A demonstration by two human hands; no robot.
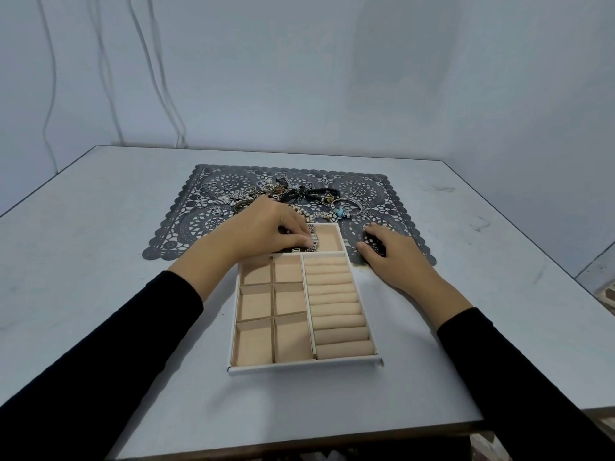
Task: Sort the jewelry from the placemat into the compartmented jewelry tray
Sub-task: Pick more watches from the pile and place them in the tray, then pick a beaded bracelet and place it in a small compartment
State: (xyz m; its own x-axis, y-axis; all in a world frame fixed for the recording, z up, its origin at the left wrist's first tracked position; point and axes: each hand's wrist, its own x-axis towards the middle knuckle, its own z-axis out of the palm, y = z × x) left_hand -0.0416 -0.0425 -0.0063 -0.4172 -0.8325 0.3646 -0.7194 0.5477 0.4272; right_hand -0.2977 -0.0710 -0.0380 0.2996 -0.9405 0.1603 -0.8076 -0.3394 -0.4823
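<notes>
In the head view, the tray (pixel 304 367) lies on the table (pixel 100 261). The left hand (pixel 276 227) curls its fingers around what looks like a metal watch (pixel 312 242) in the tray's far compartment. The right hand (pixel 391 252) rests slack on the placemat (pixel 186 234) just right of the tray. The jewelry pile (pixel 289 194) lies beyond the tray.

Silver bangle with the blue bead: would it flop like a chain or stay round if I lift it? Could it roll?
The silver bangle is probably stiff: it lies as a clean hoop on the placemat. Set on edge it might roll, though the blue bead would likely stop it soon. It looks thin, so probably light.
</notes>
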